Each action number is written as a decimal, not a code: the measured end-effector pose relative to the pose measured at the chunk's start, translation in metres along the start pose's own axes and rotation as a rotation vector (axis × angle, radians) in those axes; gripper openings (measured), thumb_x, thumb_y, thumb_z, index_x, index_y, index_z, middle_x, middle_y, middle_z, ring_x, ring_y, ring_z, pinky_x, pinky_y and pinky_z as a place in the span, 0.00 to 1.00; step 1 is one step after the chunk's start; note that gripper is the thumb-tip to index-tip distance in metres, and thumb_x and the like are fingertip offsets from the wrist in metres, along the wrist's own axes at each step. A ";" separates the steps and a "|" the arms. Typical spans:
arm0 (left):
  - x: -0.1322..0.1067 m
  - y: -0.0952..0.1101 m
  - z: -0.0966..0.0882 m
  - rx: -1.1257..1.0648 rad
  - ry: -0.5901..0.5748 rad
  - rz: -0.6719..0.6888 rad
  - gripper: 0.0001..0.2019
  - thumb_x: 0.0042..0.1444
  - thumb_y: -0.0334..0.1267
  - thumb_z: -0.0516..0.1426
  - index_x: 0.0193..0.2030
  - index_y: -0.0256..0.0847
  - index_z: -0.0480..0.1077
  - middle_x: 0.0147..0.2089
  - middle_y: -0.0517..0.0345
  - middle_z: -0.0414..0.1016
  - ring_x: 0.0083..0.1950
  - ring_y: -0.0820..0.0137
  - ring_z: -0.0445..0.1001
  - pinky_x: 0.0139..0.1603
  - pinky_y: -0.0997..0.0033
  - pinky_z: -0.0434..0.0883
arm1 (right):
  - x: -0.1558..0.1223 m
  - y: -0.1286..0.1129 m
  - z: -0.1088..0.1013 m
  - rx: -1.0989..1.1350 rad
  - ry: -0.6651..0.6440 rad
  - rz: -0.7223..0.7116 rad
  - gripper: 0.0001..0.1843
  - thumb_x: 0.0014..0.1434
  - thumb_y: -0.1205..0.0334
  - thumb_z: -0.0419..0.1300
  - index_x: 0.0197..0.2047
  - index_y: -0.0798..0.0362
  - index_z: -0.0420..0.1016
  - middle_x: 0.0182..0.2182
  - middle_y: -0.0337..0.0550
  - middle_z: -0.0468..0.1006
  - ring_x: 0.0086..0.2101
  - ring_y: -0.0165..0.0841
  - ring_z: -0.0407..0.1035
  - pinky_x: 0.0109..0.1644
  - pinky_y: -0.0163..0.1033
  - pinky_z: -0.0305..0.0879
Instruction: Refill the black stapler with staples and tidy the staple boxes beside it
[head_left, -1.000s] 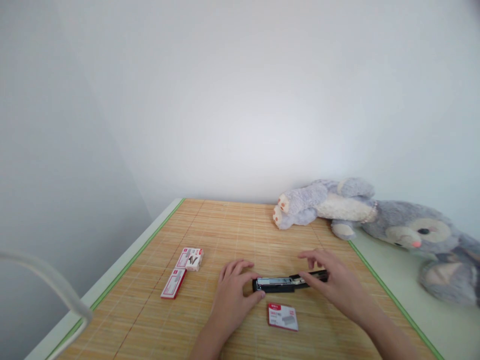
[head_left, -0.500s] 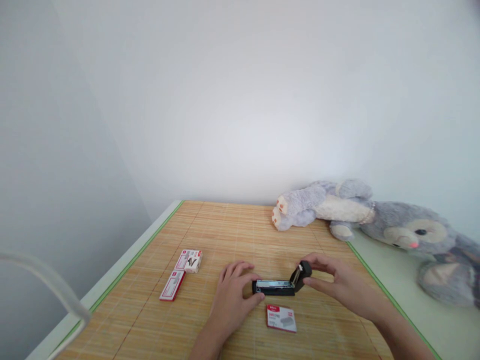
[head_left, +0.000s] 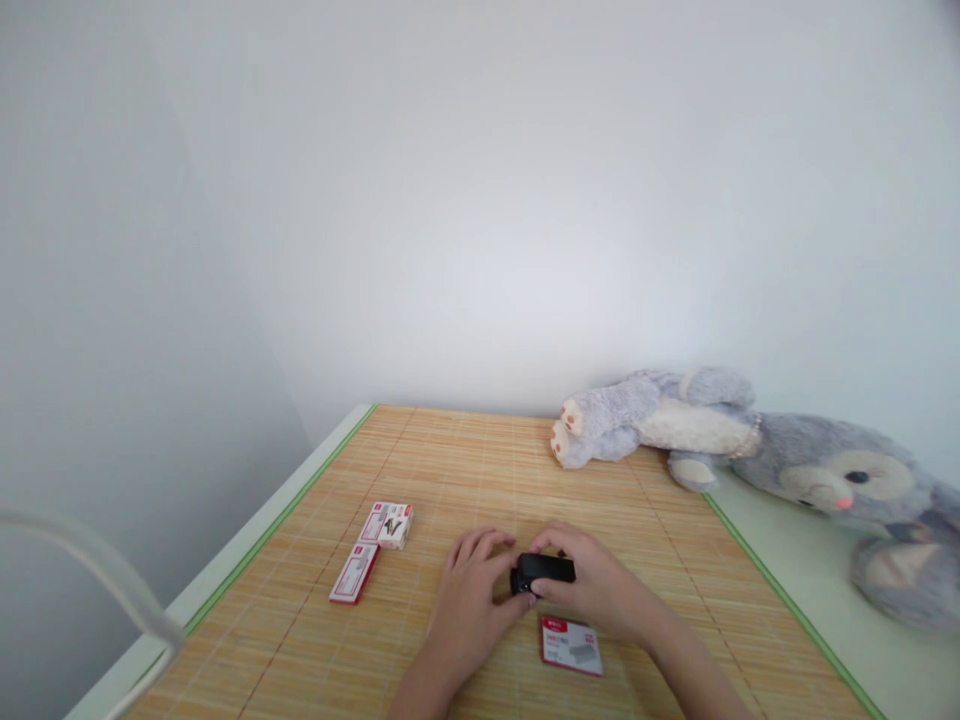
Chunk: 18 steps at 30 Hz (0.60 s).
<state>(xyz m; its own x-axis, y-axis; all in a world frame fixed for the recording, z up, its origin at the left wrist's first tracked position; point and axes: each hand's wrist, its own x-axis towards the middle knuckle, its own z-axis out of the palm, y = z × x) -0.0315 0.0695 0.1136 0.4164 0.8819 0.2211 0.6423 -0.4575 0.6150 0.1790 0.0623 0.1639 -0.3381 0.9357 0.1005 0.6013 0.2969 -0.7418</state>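
Both hands, left hand (head_left: 471, 590) and right hand (head_left: 592, 585), gripped the black stapler (head_left: 544, 572) on the bamboo mat (head_left: 675, 560), now folded shut, staple box (head_left: 571, 645) just beside it, two boxes (head_left: 373, 548) untouched apart.

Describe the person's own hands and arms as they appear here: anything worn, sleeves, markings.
Both the left hand and the right hand are bare: no gloves, rings or watch show. The forearms are bare as far as the frame's lower edge, with no sleeve or marking in view. Fingers look slim, nails short and unpainted as far as visible.
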 end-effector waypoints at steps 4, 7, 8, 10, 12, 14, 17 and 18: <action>-0.001 0.002 0.002 0.009 0.027 0.008 0.16 0.54 0.45 0.67 0.51 0.54 0.76 0.62 0.60 0.74 0.66 0.57 0.64 0.68 0.52 0.60 | -0.005 0.009 -0.009 -0.030 -0.010 -0.001 0.10 0.54 0.61 0.68 0.41 0.49 0.78 0.40 0.39 0.78 0.43 0.37 0.71 0.47 0.38 0.63; -0.003 0.003 0.003 0.006 0.033 0.009 0.24 0.53 0.44 0.67 0.57 0.53 0.73 0.63 0.58 0.72 0.67 0.57 0.63 0.70 0.53 0.59 | -0.012 0.023 -0.012 -0.069 0.023 0.078 0.09 0.58 0.55 0.67 0.38 0.50 0.77 0.37 0.39 0.78 0.39 0.37 0.71 0.42 0.38 0.62; -0.005 0.004 0.003 0.005 0.035 0.006 0.27 0.53 0.44 0.66 0.61 0.52 0.70 0.65 0.57 0.70 0.68 0.57 0.62 0.72 0.53 0.58 | -0.016 0.029 -0.011 -0.076 0.047 0.112 0.10 0.59 0.52 0.66 0.37 0.50 0.77 0.35 0.39 0.78 0.38 0.37 0.71 0.41 0.38 0.62; -0.009 0.006 0.004 0.011 0.027 0.012 0.33 0.54 0.42 0.65 0.68 0.52 0.64 0.69 0.56 0.65 0.71 0.58 0.59 0.74 0.53 0.55 | -0.023 0.041 -0.007 -0.076 0.121 0.188 0.14 0.62 0.47 0.63 0.37 0.50 0.77 0.33 0.38 0.79 0.35 0.37 0.72 0.39 0.38 0.62; -0.013 0.012 0.007 0.022 -0.015 0.055 0.36 0.55 0.38 0.62 0.71 0.53 0.60 0.73 0.56 0.61 0.74 0.58 0.55 0.76 0.53 0.53 | -0.031 0.051 -0.002 -0.073 0.224 0.263 0.18 0.63 0.42 0.61 0.39 0.49 0.78 0.33 0.39 0.80 0.34 0.38 0.73 0.38 0.39 0.62; -0.016 0.023 0.010 0.026 -0.099 0.145 0.36 0.54 0.37 0.62 0.71 0.55 0.59 0.74 0.58 0.58 0.74 0.57 0.55 0.76 0.53 0.53 | -0.037 0.058 0.004 -0.084 0.329 0.312 0.21 0.64 0.38 0.59 0.40 0.48 0.78 0.32 0.39 0.81 0.34 0.39 0.74 0.38 0.39 0.63; -0.015 0.042 0.019 0.025 -0.244 0.333 0.35 0.56 0.41 0.62 0.71 0.57 0.58 0.73 0.58 0.59 0.71 0.57 0.59 0.74 0.53 0.56 | -0.041 0.062 0.009 -0.094 0.425 0.339 0.25 0.66 0.35 0.54 0.37 0.47 0.78 0.29 0.39 0.80 0.32 0.38 0.73 0.37 0.39 0.62; -0.014 0.047 0.022 0.026 -0.278 0.390 0.35 0.57 0.44 0.62 0.71 0.57 0.58 0.72 0.58 0.60 0.70 0.57 0.60 0.74 0.54 0.57 | -0.041 0.062 0.009 -0.094 0.446 0.342 0.26 0.67 0.35 0.53 0.36 0.47 0.78 0.28 0.39 0.80 0.31 0.38 0.73 0.37 0.39 0.62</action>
<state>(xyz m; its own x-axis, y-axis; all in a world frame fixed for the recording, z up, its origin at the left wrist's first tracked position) 0.0071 0.0332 0.1227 0.7836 0.5814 0.2189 0.4181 -0.7542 0.5064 0.2232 0.0409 0.1074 0.2132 0.9653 0.1507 0.6918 -0.0402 -0.7210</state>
